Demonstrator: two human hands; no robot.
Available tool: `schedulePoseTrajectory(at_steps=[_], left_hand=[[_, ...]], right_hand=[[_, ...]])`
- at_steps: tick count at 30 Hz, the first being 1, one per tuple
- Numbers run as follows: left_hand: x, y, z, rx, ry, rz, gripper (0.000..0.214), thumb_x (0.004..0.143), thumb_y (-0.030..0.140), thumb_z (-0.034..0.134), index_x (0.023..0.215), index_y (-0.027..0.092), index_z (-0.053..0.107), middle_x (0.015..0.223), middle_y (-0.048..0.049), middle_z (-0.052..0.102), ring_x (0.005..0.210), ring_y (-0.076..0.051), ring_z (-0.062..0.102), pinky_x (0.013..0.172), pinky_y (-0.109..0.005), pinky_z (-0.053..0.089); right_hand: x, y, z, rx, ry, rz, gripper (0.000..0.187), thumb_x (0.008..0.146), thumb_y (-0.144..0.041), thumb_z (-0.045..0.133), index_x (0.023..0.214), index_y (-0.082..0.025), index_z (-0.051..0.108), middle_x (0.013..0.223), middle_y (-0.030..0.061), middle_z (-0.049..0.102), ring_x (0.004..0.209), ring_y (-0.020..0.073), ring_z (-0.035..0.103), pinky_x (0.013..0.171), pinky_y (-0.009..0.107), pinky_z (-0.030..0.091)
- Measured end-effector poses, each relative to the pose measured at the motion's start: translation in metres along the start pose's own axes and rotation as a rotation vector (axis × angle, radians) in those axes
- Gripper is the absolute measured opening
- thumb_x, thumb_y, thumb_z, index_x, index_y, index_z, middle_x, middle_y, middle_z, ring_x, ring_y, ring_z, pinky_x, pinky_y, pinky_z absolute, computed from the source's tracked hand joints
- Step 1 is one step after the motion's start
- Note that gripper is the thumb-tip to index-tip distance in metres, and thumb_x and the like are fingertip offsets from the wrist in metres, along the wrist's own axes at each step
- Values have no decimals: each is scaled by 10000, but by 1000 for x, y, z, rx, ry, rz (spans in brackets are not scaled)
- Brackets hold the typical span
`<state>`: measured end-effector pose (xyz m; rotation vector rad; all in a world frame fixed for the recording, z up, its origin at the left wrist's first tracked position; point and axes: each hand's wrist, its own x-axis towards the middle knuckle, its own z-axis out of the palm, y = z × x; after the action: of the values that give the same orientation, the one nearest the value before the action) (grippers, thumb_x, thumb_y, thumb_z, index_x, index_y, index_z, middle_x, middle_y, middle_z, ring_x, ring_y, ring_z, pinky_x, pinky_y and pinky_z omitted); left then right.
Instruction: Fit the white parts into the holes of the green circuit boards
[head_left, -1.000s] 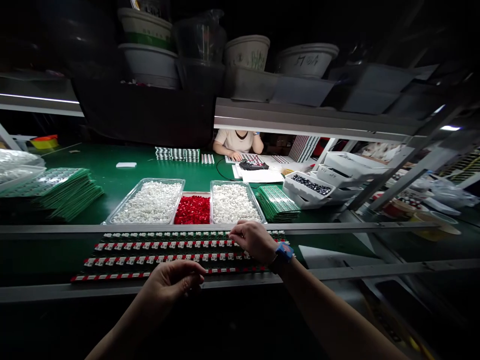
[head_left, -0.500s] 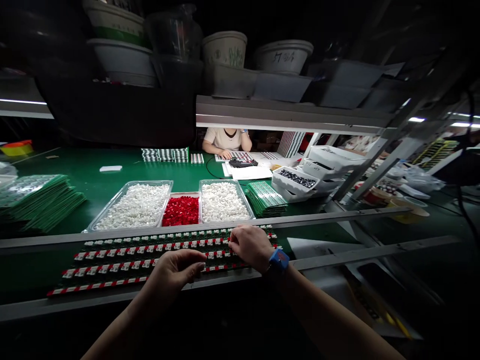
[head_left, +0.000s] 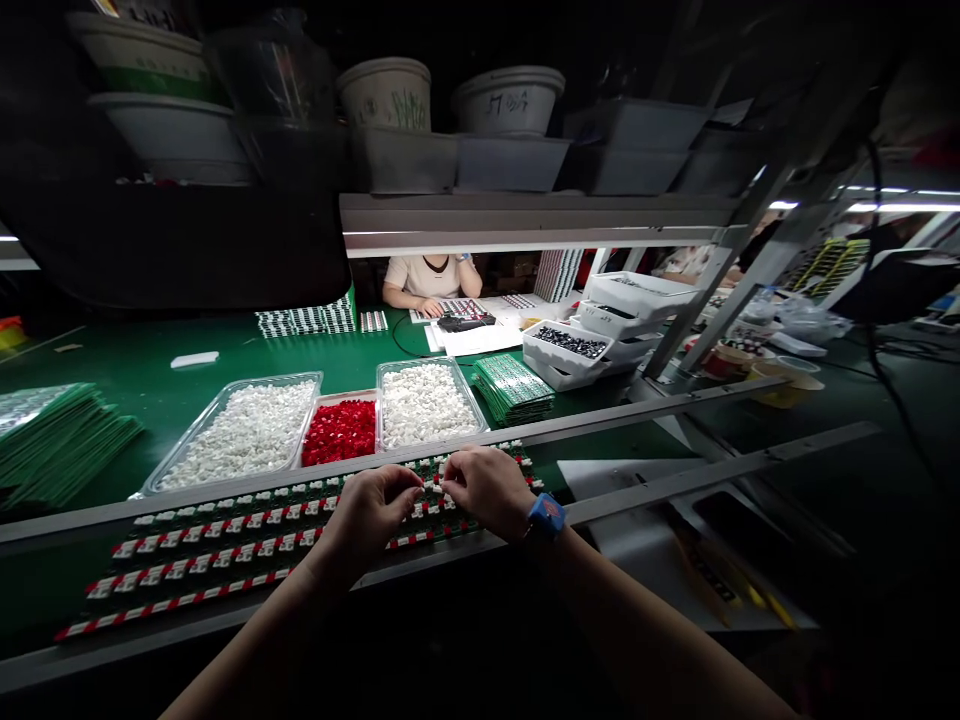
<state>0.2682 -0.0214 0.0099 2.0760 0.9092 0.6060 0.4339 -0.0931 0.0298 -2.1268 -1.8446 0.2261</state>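
My left hand is over the middle of a row of green circuit boards carrying red and white small parts. Its thumb and forefinger are pinched together; anything between them is too small to name. Just to its right, my right hand, with a blue wristband, bends its fingers down onto the boards. Its fingertips are closed, and what they hold is hidden. Behind the front rail stand a tray of white parts, a box of red parts and a second tray of white parts.
Metal rails run along the bench front. Stacks of green boards stand at left and right. White bins hold dark parts. Across the bench a person sits. A shelf with tubs hangs above.
The view has turned, so the bench sits differently in it. My left hand has moved right along the boards, closer to my right hand, and its fingertips have drawn together.
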Motion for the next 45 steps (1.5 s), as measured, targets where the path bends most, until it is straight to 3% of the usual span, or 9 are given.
schedulePoseTrajectory(at_steps=[13,17,23,27,36,40,45], left_hand=[[-1,-1,-3,19,8,-20,225,739,335,601,801,148,711,730,-51,732,689,-208,658,639,-266,484],[2,4,0,117,-25,-6,214,760,318,580,815,162,715,741,-43,732,688,-206,650,669,-282,478],[8,10,10,326,-58,118,186,790,233,540,804,180,718,816,-52,688,755,-198,626,717,-289,462],[10,13,12,439,-111,128,181,801,198,529,799,178,709,836,-60,664,810,-203,612,764,-300,455],[11,22,16,552,-139,108,155,809,154,540,790,172,693,858,-68,651,846,-206,602,790,-301,444],[9,25,14,558,-164,90,147,811,173,559,788,171,704,861,-73,661,846,-216,607,787,-312,445],[11,25,15,550,-108,188,182,838,199,537,865,175,716,873,-77,662,835,-216,612,777,-315,458]], right_hand=[[5,-19,5,-110,-76,-17,157,833,-248,570,861,-160,696,921,108,691,821,220,649,671,282,436],[1,-10,1,-30,13,-52,157,842,-265,556,853,-163,675,911,83,685,793,180,629,663,254,405],[-11,6,-10,148,141,-13,88,775,-182,581,823,-156,650,717,16,664,633,123,564,586,220,344],[-18,13,-11,242,185,-78,212,743,-88,556,890,-178,678,761,4,657,639,109,554,609,200,366],[-20,23,-5,335,209,-107,145,801,-115,553,826,-147,692,794,37,678,717,127,594,687,210,422],[-21,22,-5,361,184,-90,116,760,-107,599,816,-141,696,750,27,685,707,128,600,680,207,426],[-24,27,-7,373,160,-92,101,775,-139,619,824,-150,706,741,19,684,704,124,606,672,202,426]])
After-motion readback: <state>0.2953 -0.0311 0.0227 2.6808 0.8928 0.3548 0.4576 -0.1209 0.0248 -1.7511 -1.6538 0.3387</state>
